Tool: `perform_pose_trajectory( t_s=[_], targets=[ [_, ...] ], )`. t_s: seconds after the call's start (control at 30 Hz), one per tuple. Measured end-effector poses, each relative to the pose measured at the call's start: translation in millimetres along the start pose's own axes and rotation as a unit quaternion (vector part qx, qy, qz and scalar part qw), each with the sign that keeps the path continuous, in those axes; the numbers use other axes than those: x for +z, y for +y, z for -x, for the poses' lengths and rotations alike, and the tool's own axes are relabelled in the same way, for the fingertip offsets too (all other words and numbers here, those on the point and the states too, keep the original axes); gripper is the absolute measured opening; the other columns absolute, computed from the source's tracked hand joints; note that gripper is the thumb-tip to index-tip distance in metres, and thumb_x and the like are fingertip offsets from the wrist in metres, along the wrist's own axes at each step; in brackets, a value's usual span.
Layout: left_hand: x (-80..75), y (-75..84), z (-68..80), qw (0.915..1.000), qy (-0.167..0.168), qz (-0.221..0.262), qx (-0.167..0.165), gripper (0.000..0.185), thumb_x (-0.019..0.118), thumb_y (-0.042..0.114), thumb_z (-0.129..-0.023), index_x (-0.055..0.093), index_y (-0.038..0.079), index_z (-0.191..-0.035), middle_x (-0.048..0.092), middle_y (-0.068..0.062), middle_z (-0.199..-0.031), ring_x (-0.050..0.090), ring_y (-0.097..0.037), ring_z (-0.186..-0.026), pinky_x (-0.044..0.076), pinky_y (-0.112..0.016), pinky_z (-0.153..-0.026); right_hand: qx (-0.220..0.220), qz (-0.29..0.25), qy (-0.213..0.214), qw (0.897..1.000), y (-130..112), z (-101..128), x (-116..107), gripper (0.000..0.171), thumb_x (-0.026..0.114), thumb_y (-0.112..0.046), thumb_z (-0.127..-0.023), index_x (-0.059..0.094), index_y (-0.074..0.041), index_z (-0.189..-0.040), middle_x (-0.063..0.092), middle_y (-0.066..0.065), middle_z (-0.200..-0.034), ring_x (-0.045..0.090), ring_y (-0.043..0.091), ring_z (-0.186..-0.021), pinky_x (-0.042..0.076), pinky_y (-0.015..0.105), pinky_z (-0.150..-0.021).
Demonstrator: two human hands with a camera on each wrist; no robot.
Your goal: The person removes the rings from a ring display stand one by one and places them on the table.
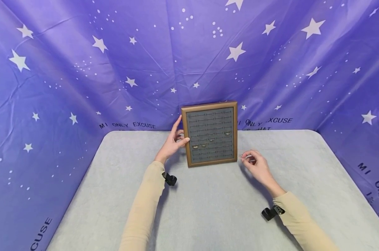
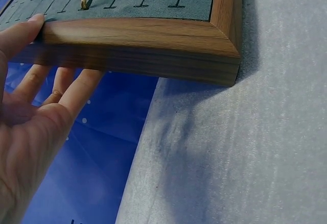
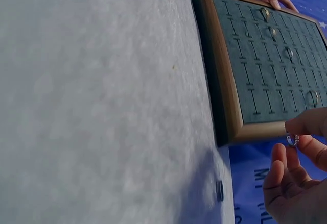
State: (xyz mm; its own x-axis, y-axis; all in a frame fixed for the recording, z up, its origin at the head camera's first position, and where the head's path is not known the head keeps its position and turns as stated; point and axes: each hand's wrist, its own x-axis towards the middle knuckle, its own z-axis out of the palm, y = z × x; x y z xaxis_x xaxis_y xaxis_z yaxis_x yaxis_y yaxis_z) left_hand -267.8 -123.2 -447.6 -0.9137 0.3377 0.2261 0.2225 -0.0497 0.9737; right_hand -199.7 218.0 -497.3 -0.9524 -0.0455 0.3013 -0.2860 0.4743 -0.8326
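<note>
— Sleeves first, since they are closest to my eyes. Where are your hands going?

— Both are reaching forward over the gray table (image 1: pixel 114 195). They are well apart, one on each side of the ring board (image 1: pixel 211 134).

— What is the small thing you are holding?

— I am pinching a little silver ring (image 3: pixel 293 141) between my right thumb and fingertip. It is sitting just beside the bottom right corner of the board, so my right hand (image 1: pixel 255 165) is the nearer one to the empty slots there.

— Which way is the board lying?

— It is standing up tall, leaning back toward the star cloth (image 1: pixel 82 69), with its slot rows running side to side. The ring is lying to the right of it and a bit lower.

— And your other hand?

— My left hand (image 1: pixel 173 143) is holding the left edge of the wooden frame, thumb on the front, fingers behind. A few gold rings (image 1: pixel 211 140) are already sitting in the slots.
</note>
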Motion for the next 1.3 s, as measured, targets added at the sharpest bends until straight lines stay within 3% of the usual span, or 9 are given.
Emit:
perform_pose_trajectory(
  t_s=[0.33, 0.57, 0.93, 1.3],
  targets=[
    [-0.2, 0.1, -1.2, 1.0000, -0.003, -0.003, 0.002, 0.090, 0.062, -0.006, -0.091, 0.008, 0.024, -0.157, 0.055, -0.013, -0.109, 0.056, -0.021, -0.083, 0.056, -0.041, -0.070, 0.035, 0.027, 0.015, 0.999, 14.6, 11.0, -20.8, 0.008, 0.067, 0.002, -0.086, 0.064, 0.004, -0.094, 0.058, 0.016, -0.093, 0.054, 0.005, -0.070, 0.044, 0.015, -0.061],
    [-1.2, -0.4, -0.9, 1.0000, 0.002, -0.002, -0.003, 0.091, 0.063, -0.005, -0.090, 0.010, 0.026, -0.157, 0.056, -0.013, -0.109, 0.056, -0.021, -0.085, 0.056, -0.033, -0.070, 0.041, 0.040, 0.020, 0.998, 20.1, 15.0, -34.8, 0.009, 0.066, -0.001, -0.088, 0.064, 0.004, -0.095, 0.059, 0.016, -0.093, 0.056, 0.003, -0.072, 0.045, 0.013, -0.064],
    [0.3, 0.5, -0.2, 1.0000, -0.001, -0.006, -0.001, 0.091, 0.063, -0.006, -0.090, 0.009, 0.025, -0.157, 0.057, -0.013, -0.109, 0.056, -0.022, -0.085, 0.056, -0.034, -0.070, 0.062, 0.049, 0.033, 0.996, 32.6, 20.6, -58.8, 0.010, 0.066, -0.002, -0.088, 0.064, 0.004, -0.096, 0.064, 0.008, -0.085, 0.056, -0.002, -0.072, 0.044, 0.015, -0.058],
    [-0.7, -0.3, 0.2, 0.9999, 0.000, -0.011, -0.004, 0.091, 0.063, -0.005, -0.090, 0.009, 0.025, -0.157, 0.057, -0.013, -0.109, 0.057, -0.020, -0.084, 0.055, -0.031, -0.071, 0.056, 0.056, 0.028, 0.996, 40.8, 20.3, -69.8, 0.008, 0.065, 0.002, -0.087, 0.064, 0.007, -0.094, 0.066, 0.017, -0.085, 0.055, -0.006, -0.072, 0.042, 0.013, -0.057]
  ],
)
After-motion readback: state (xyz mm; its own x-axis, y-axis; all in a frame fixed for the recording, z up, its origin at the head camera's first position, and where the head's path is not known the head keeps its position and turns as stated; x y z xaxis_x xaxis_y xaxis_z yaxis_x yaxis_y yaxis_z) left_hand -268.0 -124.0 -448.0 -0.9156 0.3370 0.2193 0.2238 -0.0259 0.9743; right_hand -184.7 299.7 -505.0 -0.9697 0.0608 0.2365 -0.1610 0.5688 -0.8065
